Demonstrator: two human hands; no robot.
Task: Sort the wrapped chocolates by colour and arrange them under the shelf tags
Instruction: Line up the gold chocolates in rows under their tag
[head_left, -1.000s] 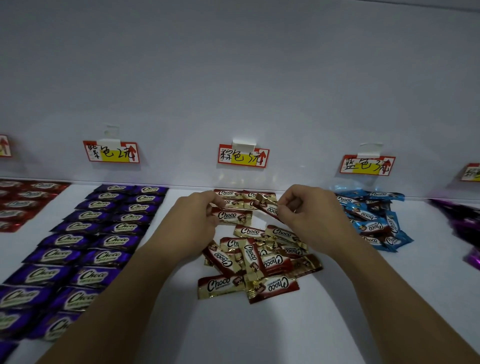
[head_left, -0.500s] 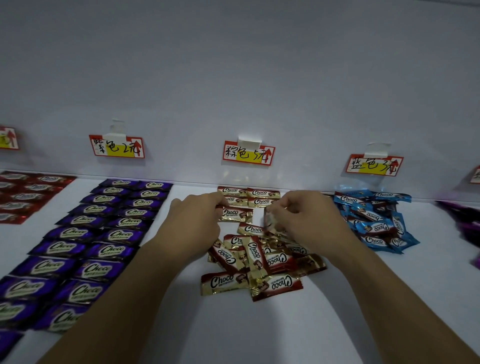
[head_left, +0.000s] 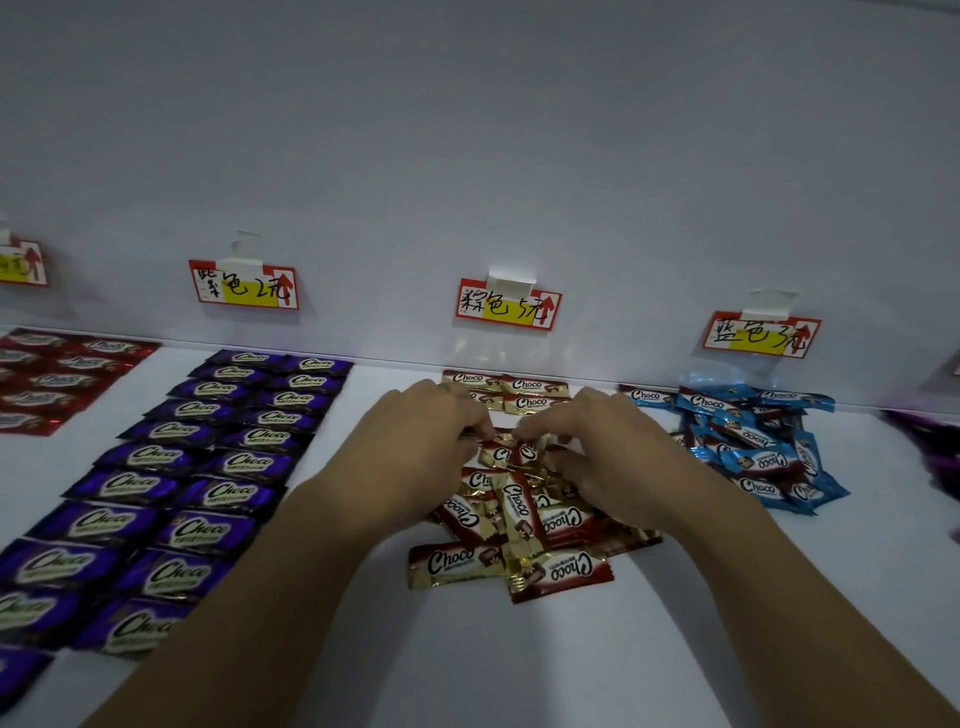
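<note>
Counter (head_left: 519, 665): brown pile (head_left: 524, 525) sitting loose mid-counter, blue heap (head_left: 763, 460) just beside. Left hand (head_left: 421, 447) and right hand (head_left: 613, 452) are pinching wrappers (head_left: 511, 451) atop the pile, below the tag (head_left: 508, 310). Wrists are hanging over loose pieces, risking knocking them crooked or toward blue.

Both bare forearms reach forward from the lower corners and draw in toward the middle. The left hand (head_left: 426, 452) lies palm down, knuckles up, its fingers (head_left: 475, 423) curled downward with the tips gathered together. The right hand (head_left: 613, 457) mirrors it, palm down, fingers (head_left: 535, 428) bent and pointing toward the left one. The two sets of fingertips almost meet. Whether either hand pinches anything, I cannot tell.
</note>
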